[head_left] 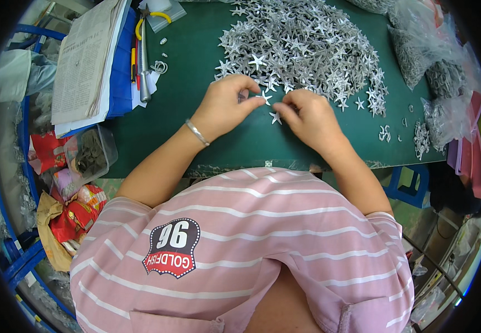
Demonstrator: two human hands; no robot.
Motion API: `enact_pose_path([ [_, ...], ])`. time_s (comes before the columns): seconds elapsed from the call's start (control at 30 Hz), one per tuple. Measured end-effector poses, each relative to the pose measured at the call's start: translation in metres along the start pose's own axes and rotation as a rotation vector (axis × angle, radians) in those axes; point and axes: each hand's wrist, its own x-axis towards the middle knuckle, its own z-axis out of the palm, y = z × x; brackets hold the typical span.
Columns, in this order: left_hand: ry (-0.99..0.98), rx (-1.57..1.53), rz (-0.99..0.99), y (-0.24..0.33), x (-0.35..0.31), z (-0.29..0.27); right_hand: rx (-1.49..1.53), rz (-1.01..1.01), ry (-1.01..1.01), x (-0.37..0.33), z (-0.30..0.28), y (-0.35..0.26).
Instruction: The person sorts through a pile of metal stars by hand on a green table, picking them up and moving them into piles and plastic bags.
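Note:
Both my hands meet over the green table, just in front of a large heap of small silver starfish-shaped metal pieces (301, 44). My left hand (224, 104), with a silver bangle (197, 132) at its wrist, is closed in a pinch; one bright starfish piece (265, 97) shows at its thumb and fingertip. Facing it, my right hand (312, 117) has thumb and forefinger drawn together, and what lies between them is hidden. Another starfish piece (275, 117) rests on the table beside the right thumb.
Newspapers (79, 66) lie over a blue tray (119, 91) at left, near yellow-handled pliers (143, 25). Clear bags of metal parts (410, 58) line the right side. A few curved metal pieces (385, 133) sit right. Below the table's left edge stands a plastic tub (104, 145).

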Motion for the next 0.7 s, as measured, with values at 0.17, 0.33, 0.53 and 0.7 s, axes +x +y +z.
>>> enact_pose_path([
  [0.17, 0.017, 0.243, 0.133, -0.002, -0.002, 0.008, 0.226, 0.068, -0.049, -0.002, 0.007, 0.003],
  [0.33, -0.191, -0.672, -0.276, 0.006, -0.014, -0.019, 1.534, 0.444, -0.146, 0.009, -0.023, 0.009],
  [0.53, -0.113, -1.378, -0.310, -0.023, -0.016, -0.034, -0.032, -0.286, 0.134, 0.032, 0.013, -0.008],
  [0.7, 0.236, 0.044, -0.116, -0.014, -0.004, -0.030, -0.211, -0.273, -0.031, 0.035, 0.017, -0.012],
])
